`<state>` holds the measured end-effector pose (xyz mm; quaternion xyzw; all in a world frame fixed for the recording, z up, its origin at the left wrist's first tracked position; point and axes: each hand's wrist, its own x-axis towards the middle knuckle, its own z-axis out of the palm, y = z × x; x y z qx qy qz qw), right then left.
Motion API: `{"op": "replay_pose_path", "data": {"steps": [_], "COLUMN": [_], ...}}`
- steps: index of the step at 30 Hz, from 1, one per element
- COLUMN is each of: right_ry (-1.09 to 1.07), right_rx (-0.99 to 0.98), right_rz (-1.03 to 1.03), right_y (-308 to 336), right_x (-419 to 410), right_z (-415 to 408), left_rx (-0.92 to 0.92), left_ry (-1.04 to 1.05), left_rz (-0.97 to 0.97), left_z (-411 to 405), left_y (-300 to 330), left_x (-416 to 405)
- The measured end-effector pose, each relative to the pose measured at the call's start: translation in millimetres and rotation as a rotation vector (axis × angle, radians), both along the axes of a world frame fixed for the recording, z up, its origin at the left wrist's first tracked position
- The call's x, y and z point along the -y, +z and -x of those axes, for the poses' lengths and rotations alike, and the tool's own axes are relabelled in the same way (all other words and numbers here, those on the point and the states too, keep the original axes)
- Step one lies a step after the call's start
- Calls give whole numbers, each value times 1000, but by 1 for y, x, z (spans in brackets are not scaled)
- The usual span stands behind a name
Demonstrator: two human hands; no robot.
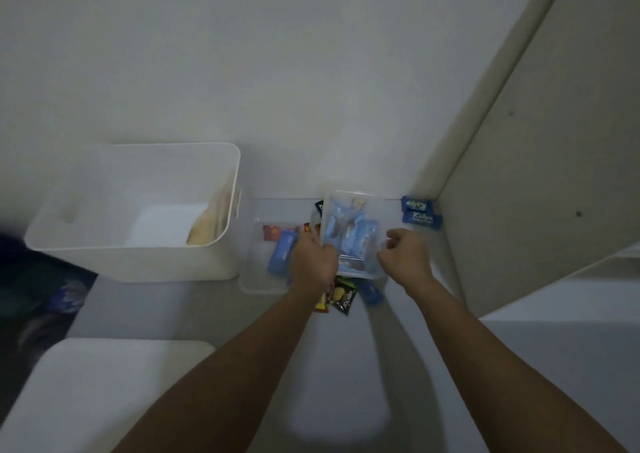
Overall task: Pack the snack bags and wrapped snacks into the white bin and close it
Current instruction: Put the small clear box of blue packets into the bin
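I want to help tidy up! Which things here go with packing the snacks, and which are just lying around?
For the job:
white bin
white lid
clear tray of blue snacks, held by left hand and right hand
two blue Kalpa bars
black snack bag

Just lying about:
dark cloth

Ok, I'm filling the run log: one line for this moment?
left hand: grips clear tub | right hand: grips tub | tub: holds blue snacks | bin: open | lid: off
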<state>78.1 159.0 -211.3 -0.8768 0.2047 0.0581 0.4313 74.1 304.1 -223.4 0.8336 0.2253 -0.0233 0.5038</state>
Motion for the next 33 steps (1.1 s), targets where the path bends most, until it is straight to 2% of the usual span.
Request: {"op": "replay_pose_path", "data": {"steps": [6, 12, 16, 19, 22, 27, 33], "right_ry": [160, 230, 254, 257, 221, 189, 152], "right_rx": [-61, -149, -191, -272, -363, -339, -190], "right_rz": [-132, -180, -189, -313, -482, -511, -499], "right_y": [0, -27, -17, -22, -24, -14, 49], "right_x": [-76, -114, -127, -130, -128, -112, -87], "right_z": [-8, -12, -10, -11, -8, -10, -23], "left_rx": [-2, -31, -95, -189, -170, -121, -72], "left_ry": [195, 215, 199, 224, 202, 125, 13], "left_rz": [-79, -68, -107, -9, 149, 170, 314], "left_z": [11, 28, 29, 25, 27, 26, 7], "left_y": [2, -9, -22, -28, -29, -17, 37], "left_x": [-70, -100, -112, -120, -126, -122, -109]}}
